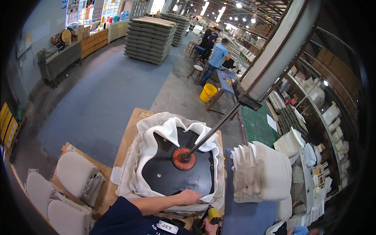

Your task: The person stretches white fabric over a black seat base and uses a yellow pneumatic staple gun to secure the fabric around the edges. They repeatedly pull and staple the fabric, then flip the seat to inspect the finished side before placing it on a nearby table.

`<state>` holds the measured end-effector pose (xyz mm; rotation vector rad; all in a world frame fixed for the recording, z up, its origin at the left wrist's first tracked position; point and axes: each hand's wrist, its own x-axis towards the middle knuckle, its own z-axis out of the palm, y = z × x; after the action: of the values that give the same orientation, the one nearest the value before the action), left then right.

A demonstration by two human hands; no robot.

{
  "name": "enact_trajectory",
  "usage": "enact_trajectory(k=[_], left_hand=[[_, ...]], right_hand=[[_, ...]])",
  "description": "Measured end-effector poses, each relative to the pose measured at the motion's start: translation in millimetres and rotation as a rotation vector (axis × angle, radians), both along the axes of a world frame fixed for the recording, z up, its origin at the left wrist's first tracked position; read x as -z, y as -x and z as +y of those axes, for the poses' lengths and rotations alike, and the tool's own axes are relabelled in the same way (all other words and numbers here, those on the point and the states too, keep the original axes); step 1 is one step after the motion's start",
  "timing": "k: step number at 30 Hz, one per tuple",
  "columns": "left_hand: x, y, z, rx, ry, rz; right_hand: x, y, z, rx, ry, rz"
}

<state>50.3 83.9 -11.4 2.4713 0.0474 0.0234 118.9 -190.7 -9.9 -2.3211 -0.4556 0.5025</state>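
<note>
2 hands, 1 yellow-black tool [214,216], 1 black panel [164,172], 1 red disc [177,163] pressed on it, 1 rod [213,130] slanting up-right from the disc. Right grip [210,227] wrapped round the tool, just off the panel's near right corner; yellow end points away from the person, exact long axis unclear. Left grip [190,197] lies on the near edge by the white padding [147,164], can't tell if pinching. 1 yellow bucket [208,93] beyond
</note>
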Motion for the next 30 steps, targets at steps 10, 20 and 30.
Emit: enact_trajectory(k=[10, 20, 30], left_hand=[[-9.6, -1.0, 4.5, -0.011, 0.029, 0.026], [-12.3, -13.9, 2.5, 0.023, -0.027, 0.052], [-4.0, -8.4, 0.2, -0.046, 0.028, -0.015]], right_hand=[[11.5, 0.1, -2.9, 0.051, -0.081, -0.044], [24.2, -2.9, -7.2, 0.070, -0.170, 0.062], [9.3, 2.7, -5.2, -0.075, -0.137, -0.241]])
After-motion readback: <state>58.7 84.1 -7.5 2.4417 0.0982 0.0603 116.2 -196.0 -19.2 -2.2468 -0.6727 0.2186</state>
